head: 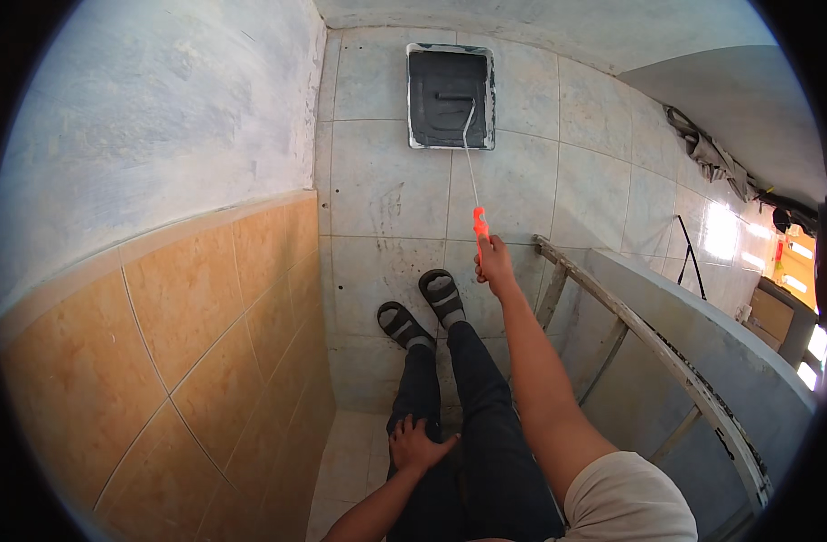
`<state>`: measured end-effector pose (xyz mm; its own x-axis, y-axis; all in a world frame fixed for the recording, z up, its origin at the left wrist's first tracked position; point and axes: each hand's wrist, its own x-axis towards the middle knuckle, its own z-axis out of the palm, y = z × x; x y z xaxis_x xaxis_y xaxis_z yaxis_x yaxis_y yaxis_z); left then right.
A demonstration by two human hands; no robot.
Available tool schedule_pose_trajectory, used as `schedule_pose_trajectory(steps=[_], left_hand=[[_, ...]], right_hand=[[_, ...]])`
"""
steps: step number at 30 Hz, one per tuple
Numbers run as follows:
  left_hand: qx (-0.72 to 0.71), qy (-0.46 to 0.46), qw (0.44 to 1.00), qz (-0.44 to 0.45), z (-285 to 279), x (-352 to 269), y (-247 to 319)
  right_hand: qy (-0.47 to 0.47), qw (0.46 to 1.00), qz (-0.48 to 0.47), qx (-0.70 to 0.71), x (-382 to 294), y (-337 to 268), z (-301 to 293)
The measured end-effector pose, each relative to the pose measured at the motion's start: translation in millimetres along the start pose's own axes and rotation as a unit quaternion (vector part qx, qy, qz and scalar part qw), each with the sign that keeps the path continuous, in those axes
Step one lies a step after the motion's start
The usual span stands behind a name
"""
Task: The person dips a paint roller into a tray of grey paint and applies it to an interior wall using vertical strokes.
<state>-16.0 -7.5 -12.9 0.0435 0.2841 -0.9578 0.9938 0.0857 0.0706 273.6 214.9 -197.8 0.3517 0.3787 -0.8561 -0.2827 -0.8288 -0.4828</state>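
My right hand [495, 261] grips the bright orange handle of a small paint roller [470, 146] with a long, bent wire frame. The narrow roller head, coated dark, lies in the dark grey paint of a paint tray [411, 129]. Paint smears mark the tray's white rim, and the tray rests on the tiled floor close to the far wall. My left hand [417, 446] is spread over my left thigh near the knee and holds nothing.
To my left stands a wall with orange tiles [190, 298] below pale plaster. A paint-spattered ladder [613, 305] leans along a low wall [711, 318] on my right. Crumpled cloth [715, 152] lies along the far wall's base. My sandalled feet are on the floor tiles [386, 196].
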Motion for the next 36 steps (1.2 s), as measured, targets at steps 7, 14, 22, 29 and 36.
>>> schedule_pose_trajectory(steps=[7,14,22,29,36], left_hand=[[0.002,0.011,1.0,0.008,-4,0,-1],[-0.025,0.012,1.0,-0.001,-7,2,-9],[-0.014,-0.002,1.0,0.001,-14,1,-1],[-0.04,0.001,0.999,0.013,-10,8,4],[-0.04,-0.002,0.999,-0.011,-14,1,-10]], right_hand=[[0.023,0.994,0.013,-0.103,31,-53,23],[0.039,0.985,0.009,-0.165,-9,25,30],[0.036,0.983,0.042,-0.174,17,-25,32],[0.208,0.878,-0.235,-0.361,0,29,-2],[0.236,0.861,-0.181,-0.412,-36,2,19]])
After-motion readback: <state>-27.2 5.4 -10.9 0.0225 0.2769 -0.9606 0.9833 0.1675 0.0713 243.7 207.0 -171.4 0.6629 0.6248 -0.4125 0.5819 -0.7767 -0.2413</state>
